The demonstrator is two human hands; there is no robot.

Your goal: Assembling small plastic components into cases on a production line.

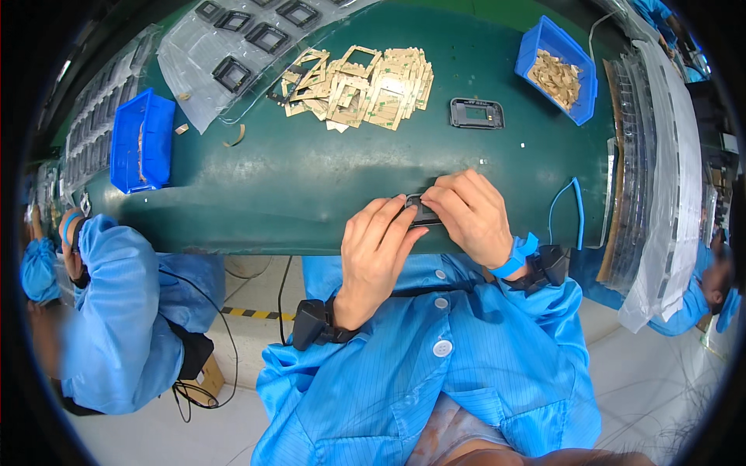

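Observation:
A dark plastic housing [423, 215] lies at the near edge of the green table, mostly covered by my fingers. My left hand [374, 245] holds its left side, fingers bent over it and thumb at the near edge. From the right, my right hand [468, 210] pinches at its top edge; whatever is between those fingertips is too small to make out. Farther off to the right lies another dark housing [476, 114] with a rectangular window. Beyond my hands is a pile of beige adhesive frames [381, 88].
Blue bins stand at the left [159, 128] and far right [588, 78]; the right one holds beige scraps [555, 78]. Black frames [231, 74] sit on a clear plastic tray [186, 70]. Trays are stacked at the right edge [649, 155]. A co-worker's sleeve [116, 287] is at left.

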